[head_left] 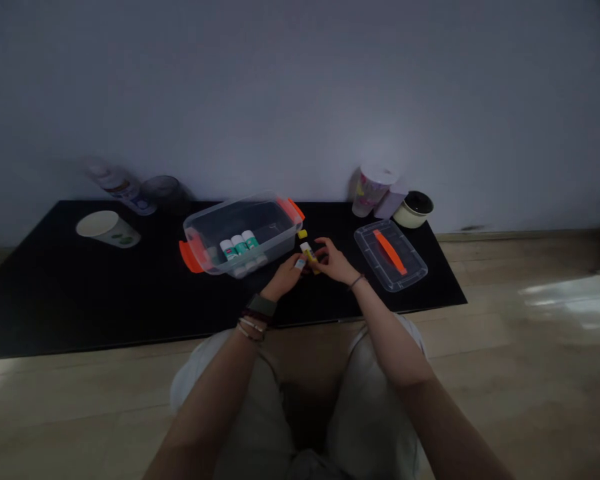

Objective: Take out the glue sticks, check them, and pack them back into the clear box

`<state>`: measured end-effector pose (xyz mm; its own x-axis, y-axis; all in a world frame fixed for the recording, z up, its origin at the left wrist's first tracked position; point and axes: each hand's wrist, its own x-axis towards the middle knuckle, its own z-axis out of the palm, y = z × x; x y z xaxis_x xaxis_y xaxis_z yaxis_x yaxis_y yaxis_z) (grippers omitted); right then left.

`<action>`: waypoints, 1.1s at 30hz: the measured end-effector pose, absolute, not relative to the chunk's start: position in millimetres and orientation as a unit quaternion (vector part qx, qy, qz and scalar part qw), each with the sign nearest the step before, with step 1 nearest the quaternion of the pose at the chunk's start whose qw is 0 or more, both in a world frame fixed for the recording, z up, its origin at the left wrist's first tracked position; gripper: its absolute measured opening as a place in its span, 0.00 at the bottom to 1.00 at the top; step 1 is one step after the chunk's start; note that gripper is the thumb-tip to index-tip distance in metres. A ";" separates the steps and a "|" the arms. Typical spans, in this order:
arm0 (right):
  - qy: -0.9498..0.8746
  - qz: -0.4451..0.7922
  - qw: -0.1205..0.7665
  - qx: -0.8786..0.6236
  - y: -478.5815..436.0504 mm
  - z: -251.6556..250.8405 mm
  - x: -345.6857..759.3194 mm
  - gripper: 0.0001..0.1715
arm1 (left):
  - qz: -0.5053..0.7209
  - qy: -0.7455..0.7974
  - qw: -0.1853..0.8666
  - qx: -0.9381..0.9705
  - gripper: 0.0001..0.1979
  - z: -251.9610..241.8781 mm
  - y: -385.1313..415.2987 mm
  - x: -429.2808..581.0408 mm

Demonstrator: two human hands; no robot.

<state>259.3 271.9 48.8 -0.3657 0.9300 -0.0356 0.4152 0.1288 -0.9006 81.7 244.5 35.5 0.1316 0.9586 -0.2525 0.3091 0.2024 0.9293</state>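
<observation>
1. Yellow glue stick point(307, 253): light, stiff, smooth plastic, best held around the barrel; it sits between my hands, centre frame.
2. My left hand point(282, 277) pinches a small white object point(300, 264); my right hand point(334, 261) curls, fingertips pinching the stick.

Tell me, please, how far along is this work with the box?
Done: three glue sticks sit in the clear box. In hand: the left hand and right hand hold a yellow glue stick. Left out: a yellow cap and the box lid.
</observation>
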 end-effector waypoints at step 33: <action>-0.759 0.324 0.222 -0.519 328.0 36.7 243.9 0.16 | 0.217 0.653 0.321 0.651 0.15 61.8 242.4 73.9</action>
